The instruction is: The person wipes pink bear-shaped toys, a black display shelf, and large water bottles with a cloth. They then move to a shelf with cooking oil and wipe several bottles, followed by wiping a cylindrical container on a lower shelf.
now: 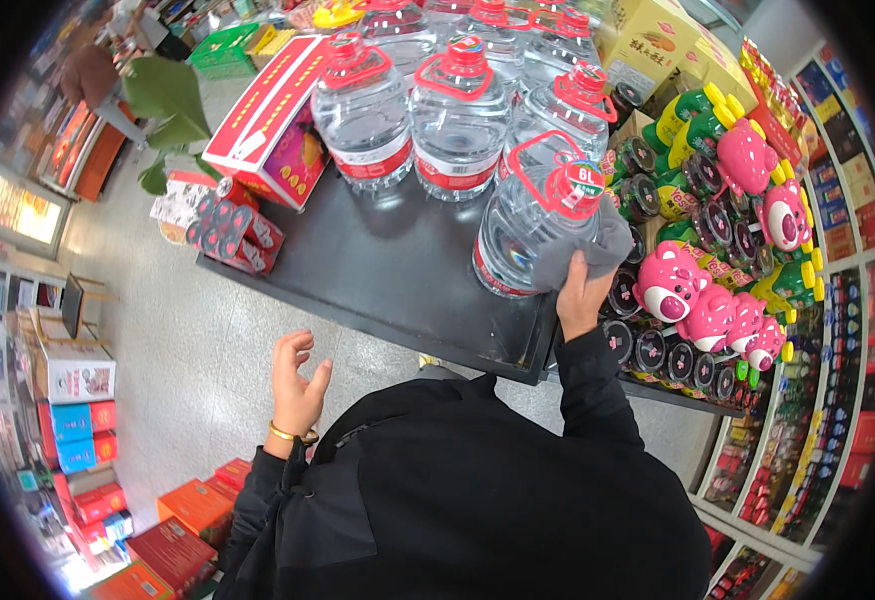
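Note:
My right hand (584, 294) holds a grey cloth (595, 251) against the side of a large clear plastic water bottle (516, 232) with a red cap and red carry handle. That bottle stands upright at the right end of a black display table (385, 277). Several bottles of the same kind, such as a water bottle (456, 127), stand in rows behind it. My left hand (299, 386), with a gold bracelet at the wrist, hangs in the air off the table's near edge, fingers apart and holding nothing.
A red and white carton (269, 124) and a shrink-wrapped pack of cans (235, 236) occupy the table's left end. Pink bear-shaped containers (670, 281) and dark-lidded jars crowd the right. Gift boxes (171, 551) stand at lower left. A person (92, 75) is at upper left.

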### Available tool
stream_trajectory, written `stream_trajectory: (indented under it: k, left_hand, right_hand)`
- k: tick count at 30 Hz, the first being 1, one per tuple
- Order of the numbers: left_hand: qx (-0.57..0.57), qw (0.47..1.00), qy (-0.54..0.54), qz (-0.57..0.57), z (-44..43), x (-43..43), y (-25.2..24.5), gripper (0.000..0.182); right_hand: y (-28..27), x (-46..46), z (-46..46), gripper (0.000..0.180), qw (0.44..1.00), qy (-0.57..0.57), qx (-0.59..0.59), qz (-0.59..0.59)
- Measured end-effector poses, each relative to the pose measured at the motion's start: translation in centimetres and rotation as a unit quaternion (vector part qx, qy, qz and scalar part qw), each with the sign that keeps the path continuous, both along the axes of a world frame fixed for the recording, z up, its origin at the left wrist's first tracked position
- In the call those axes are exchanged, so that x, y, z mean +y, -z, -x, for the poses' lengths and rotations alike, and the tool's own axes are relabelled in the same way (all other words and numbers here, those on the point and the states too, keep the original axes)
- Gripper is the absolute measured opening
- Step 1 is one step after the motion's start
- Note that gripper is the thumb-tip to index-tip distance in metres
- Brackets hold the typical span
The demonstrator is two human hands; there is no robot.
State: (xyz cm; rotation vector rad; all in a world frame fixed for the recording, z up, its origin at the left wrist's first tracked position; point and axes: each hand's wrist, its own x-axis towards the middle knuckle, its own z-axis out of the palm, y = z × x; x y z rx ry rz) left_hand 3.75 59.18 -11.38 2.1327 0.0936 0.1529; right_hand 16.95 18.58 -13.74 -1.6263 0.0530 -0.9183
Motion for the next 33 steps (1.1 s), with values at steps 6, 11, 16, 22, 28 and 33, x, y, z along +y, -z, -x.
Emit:
stream_trajectory:
  k: [6, 11, 16, 22, 28, 33]
  left_hand:
    - [-0.026, 0.992, 0.122, 0.000, -9.5, -1.9, -1.3, 0.043]
    - [-0.035, 0.970, 0.242, 0.017, -13.7, -4.5, -1.8, 0.041]
    - [-0.038, 0.948, 0.316, 0.023, -16.5, -3.1, -1.6, 0.040]
    - [-0.019, 0.948, 0.317, 0.019, -19.1, 3.2, -1.0, 0.039]
    - [0.032, 0.947, 0.319, 0.029, -20.6, 7.7, 0.9, 0.039]
    - [-0.006, 0.930, 0.365, 0.031, -21.7, 7.7, 0.3, 0.035]
  right_hand:
    - [-7.9, -0.7, -0.1, 0.039, 0.981, -0.099, 0.001, -0.165]
    - [-14.2, 1.4, -5.1, 0.032, 0.940, -0.038, 0.132, 0.311]
    - [-11.8, 0.2, -6.2, 0.030, 0.979, -0.076, 0.141, -0.126]
    - [-3.9, 1.7, -2.7, 0.040, 0.973, 0.214, 0.079, -0.047]
    - [0.2, 11.1, 2.3, 0.046, 0.929, 0.342, 0.105, 0.095]
    - [-3.4, 14.8, 0.2, 0.068, 0.760, 0.252, 0.200, 0.565]
